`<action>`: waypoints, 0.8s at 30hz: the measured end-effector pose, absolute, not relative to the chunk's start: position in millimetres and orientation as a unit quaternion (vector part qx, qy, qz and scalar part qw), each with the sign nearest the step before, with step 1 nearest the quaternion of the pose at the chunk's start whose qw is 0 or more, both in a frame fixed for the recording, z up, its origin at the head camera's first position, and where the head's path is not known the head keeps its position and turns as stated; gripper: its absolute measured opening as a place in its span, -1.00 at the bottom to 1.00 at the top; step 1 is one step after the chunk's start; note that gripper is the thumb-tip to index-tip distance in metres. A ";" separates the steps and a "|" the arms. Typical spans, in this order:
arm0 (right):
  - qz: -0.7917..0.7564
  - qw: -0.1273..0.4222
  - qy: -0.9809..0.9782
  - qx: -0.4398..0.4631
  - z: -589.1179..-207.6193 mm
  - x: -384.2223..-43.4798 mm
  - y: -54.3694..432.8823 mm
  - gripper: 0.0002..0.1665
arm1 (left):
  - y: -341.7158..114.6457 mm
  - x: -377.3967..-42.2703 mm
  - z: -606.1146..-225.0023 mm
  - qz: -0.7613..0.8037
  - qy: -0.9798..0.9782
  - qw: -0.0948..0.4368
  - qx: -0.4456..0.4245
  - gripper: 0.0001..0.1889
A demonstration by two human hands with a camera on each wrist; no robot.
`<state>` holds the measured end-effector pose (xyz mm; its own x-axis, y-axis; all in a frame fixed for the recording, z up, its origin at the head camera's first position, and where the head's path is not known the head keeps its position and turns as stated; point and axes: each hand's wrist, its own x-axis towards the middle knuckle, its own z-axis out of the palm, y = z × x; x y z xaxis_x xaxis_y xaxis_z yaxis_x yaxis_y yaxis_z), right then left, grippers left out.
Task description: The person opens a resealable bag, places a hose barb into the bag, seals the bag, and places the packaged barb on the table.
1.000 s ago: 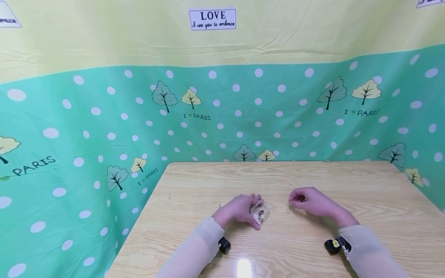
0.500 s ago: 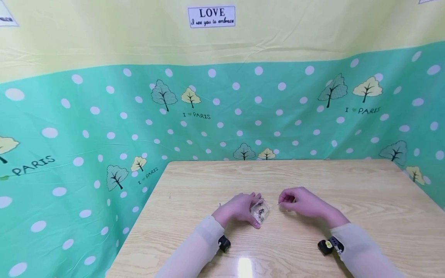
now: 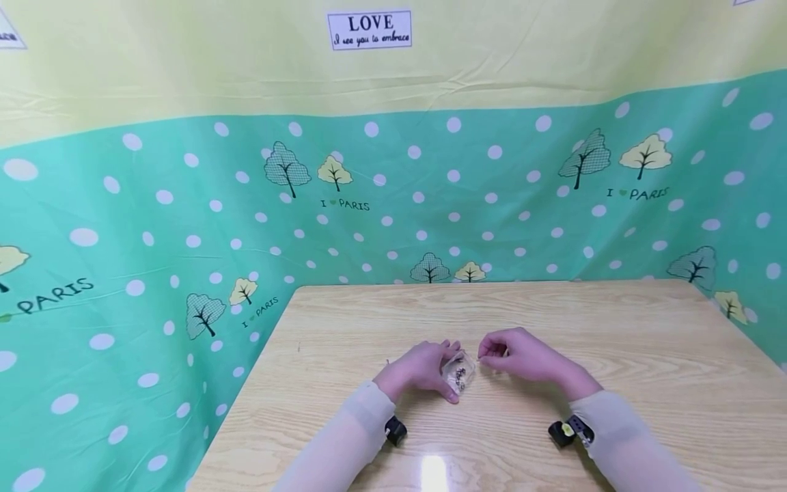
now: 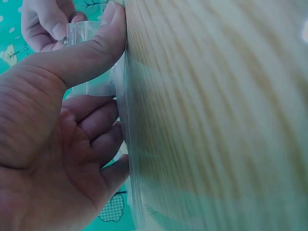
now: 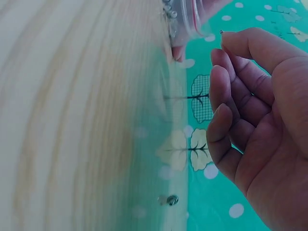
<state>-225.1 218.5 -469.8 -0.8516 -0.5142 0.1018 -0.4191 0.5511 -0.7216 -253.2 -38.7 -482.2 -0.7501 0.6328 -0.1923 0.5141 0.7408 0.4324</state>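
Note:
My left hand (image 3: 421, 369) holds a clear zip bag (image 3: 460, 372) on the table, thumb on the near side and fingers on the far side. Small shiny metal pieces (image 5: 171, 19) lie inside the bag; they are too small to name. Just right of the bag's mouth, my right hand (image 3: 519, 354) pinches a tiny metal piece (image 5: 221, 32) between thumb and forefinger, a little apart from the bag. Its other fingers are loosely curled. The left wrist view shows the zip edge (image 4: 72, 34) facing the right hand's fingertips.
Another small metal piece (image 5: 172, 199) lies on the wooden table (image 3: 369, 314) in the right wrist view. A green and yellow printed cloth (image 3: 344, 239) hangs behind and to the left. Each wrist wears a small black camera (image 3: 561, 433).
My right hand has moved left, bringing its pinched piece close to the bag's mouth. The left hand and bag have stayed nearly still.

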 end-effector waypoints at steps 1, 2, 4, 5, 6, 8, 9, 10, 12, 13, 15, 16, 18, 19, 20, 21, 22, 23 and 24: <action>-0.392 0.060 0.878 -0.267 -469.3 -225.4 216.9 -0.96 | -38.8 -253.4 -482.3 0.179 0.918 0.166 0.312 0.11; -0.393 0.061 0.877 -0.268 -468.7 -225.6 215.2 -0.96 | -38.9 -253.5 -482.2 0.179 0.918 0.166 0.312 0.12; -0.395 0.062 0.876 -0.269 -468.0 -226.3 211.8 -0.96 | -39.1 -253.5 -481.7 0.177 0.919 0.164 0.312 0.13; -0.395 0.063 0.876 -0.268 -467.9 -226.7 210.2 -0.95 | -39.2 -253.4 -481.6 0.175 0.919 0.164 0.313 0.13; -0.396 0.064 0.876 -0.268 -468.0 -227.0 208.5 -0.95 | -39.3 -253.3 -481.4 0.173 0.919 0.163 0.314 0.14; -0.398 0.067 0.875 -0.267 -468.3 -227.5 205.7 -0.96 | -39.3 -253.0 -481.2 0.170 0.919 0.162 0.316 0.13; -0.398 0.068 0.875 -0.267 -468.7 -227.8 204.6 -0.96 | -39.3 -252.8 -481.3 0.169 0.919 0.161 0.317 0.13; -0.398 0.069 0.875 -0.267 -469.2 -228.2 203.5 -0.96 | -39.5 -252.7 -481.5 0.170 0.919 0.160 0.318 0.12; -0.398 0.069 0.875 -0.267 -470.0 -228.4 201.8 -0.96 | -39.8 -252.3 -481.6 0.169 0.919 0.159 0.318 0.11; -0.397 0.069 0.876 -0.267 -470.4 -228.4 201.4 -0.96 | -39.9 -252.2 -481.4 0.170 0.919 0.159 0.318 0.11; -0.394 0.068 0.877 -0.266 -471.1 -228.3 200.7 -0.96 | -39.9 -252.0 -480.9 0.169 0.919 0.159 0.319 0.10; -0.394 0.068 0.877 -0.266 -471.4 -228.1 200.4 -0.96 | -40.0 -251.8 -480.5 0.169 0.919 0.159 0.319 0.09; -0.393 0.068 0.877 -0.266 -472.1 -227.8 199.7 -0.96 | -40.1 -251.9 -480.1 0.168 0.919 0.160 0.320 0.09; -0.393 0.069 0.877 -0.267 -472.5 -227.5 199.2 -0.95 | -40.0 -251.8 -479.7 0.168 0.918 0.160 0.320 0.09; -0.393 0.069 0.877 -0.267 -472.9 -227.2 198.6 -0.95 | -40.0 -251.9 -479.6 0.169 0.918 0.160 0.321 0.09; -0.394 0.070 0.876 -0.268 -473.1 -226.8 197.9 -0.94 | -40.0 -251.9 -479.4 0.169 0.918 0.160 0.322 0.09; -0.393 0.070 0.876 -0.269 -473.4 -226.6 197.2 -0.93 | -40.0 -251.8 -479.2 0.169 0.918 0.159 0.323 0.09; -0.392 0.070 0.877 -0.271 -473.4 -226.3 196.5 -0.93 | -39.9 -251.7 -479.1 0.170 0.918 0.159 0.323 0.09; -0.390 0.069 0.877 -0.272 -473.3 -225.9 195.7 -0.93 | -39.8 -251.5 -478.9 0.170 0.918 0.158 0.323 0.09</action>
